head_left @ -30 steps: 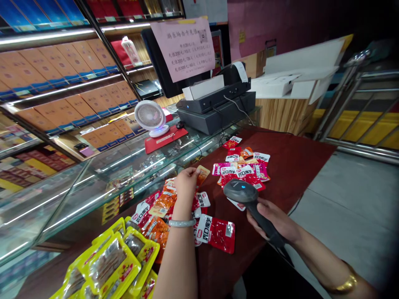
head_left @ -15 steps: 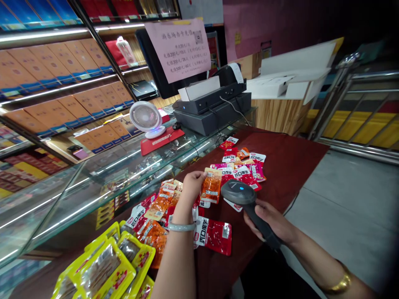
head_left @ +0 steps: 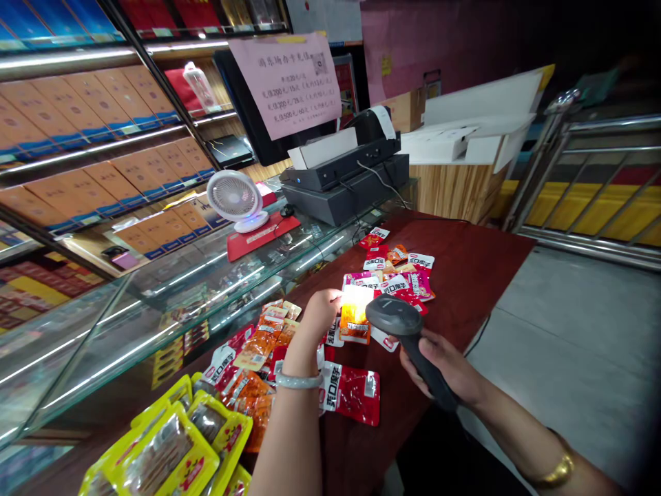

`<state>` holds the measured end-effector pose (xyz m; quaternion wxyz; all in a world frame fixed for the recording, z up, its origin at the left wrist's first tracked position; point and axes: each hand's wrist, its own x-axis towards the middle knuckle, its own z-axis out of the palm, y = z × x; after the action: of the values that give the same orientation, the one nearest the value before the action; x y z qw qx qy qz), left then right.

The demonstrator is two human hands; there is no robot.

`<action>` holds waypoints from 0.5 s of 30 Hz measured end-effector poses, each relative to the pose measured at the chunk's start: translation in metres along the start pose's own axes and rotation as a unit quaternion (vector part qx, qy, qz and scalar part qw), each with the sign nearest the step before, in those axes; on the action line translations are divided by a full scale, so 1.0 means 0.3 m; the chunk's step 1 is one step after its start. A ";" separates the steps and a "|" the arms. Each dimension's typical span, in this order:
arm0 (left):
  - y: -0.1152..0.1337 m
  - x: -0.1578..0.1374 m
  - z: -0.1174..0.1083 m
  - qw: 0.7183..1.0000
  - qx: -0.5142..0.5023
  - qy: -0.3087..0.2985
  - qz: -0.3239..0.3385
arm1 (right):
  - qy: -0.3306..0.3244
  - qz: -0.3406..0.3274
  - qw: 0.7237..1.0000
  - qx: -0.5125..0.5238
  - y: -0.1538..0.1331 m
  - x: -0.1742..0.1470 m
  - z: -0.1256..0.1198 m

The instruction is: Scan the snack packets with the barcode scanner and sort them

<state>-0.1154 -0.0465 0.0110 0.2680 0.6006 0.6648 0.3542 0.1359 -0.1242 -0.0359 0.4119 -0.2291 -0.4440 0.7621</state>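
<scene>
My left hand (head_left: 326,308) pinches the edge of an orange snack packet (head_left: 355,327), whose upper part glows in bright light. Wrapped around the handle of a black barcode scanner (head_left: 395,315), my right hand (head_left: 438,362) holds the scanner head just right of that packet. Red snack packets (head_left: 354,393) lie under and in front of my left hand. Left of my wrist is a heap of orange packets (head_left: 263,337). Nearer to me sit yellow-edged packets (head_left: 170,448) with clear windows. A mixed pile of red and pink packets (head_left: 397,284) lies beyond the scanner.
The dark red tabletop (head_left: 465,255) adjoins a glass display counter (head_left: 170,289) on the left. On the counter stand a white fan (head_left: 235,196) and a black cash drawer (head_left: 341,196) below a monitor with a pink sign (head_left: 286,83). A metal railing (head_left: 609,186) is at right.
The scanner's light has come on and now shines brightly on the orange packet; the blue light on its head no longer shows. Both hands keep their holds. The view has shifted slightly.
</scene>
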 end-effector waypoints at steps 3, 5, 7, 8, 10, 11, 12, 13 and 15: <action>-0.011 0.006 0.002 0.996 -0.043 -0.080 -0.002 | 0.000 0.002 1.000 0.003 0.002 0.001 0.001; -0.013 0.008 0.016 0.992 -0.087 -0.084 -0.028 | -0.004 0.002 1.000 0.002 0.003 0.002 0.000; -0.006 0.005 0.039 0.980 -0.169 -0.082 -0.069 | -0.010 0.002 1.000 0.005 0.004 0.003 -0.003; 0.000 0.002 0.051 0.967 -0.222 -0.086 -0.086 | -0.012 0.003 1.000 0.007 0.005 0.003 -0.005; 0.012 -0.003 0.063 0.939 -0.313 -0.101 -0.100 | -0.012 0.006 1.000 0.011 0.005 0.003 -0.008; 0.016 -0.005 0.059 0.935 -0.327 -0.103 -0.094 | -0.012 0.007 1.000 0.011 0.005 0.003 -0.010; 0.017 -0.007 0.047 0.942 -0.312 -0.096 -0.082 | -0.012 0.007 1.000 0.011 0.005 0.002 -0.011; 0.016 -0.007 0.026 0.958 -0.266 -0.080 -0.067 | -0.012 0.007 1.000 0.010 0.005 0.001 -0.011; 0.006 -0.009 -0.034 0.994 -0.094 -0.048 -0.036 | -0.013 0.008 1.000 0.009 0.005 0.001 -0.012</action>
<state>-0.1219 -0.0507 0.0183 0.3672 0.5647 0.6360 0.3766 0.1377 -0.1226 -0.0390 0.4021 -0.2183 -0.4404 0.7724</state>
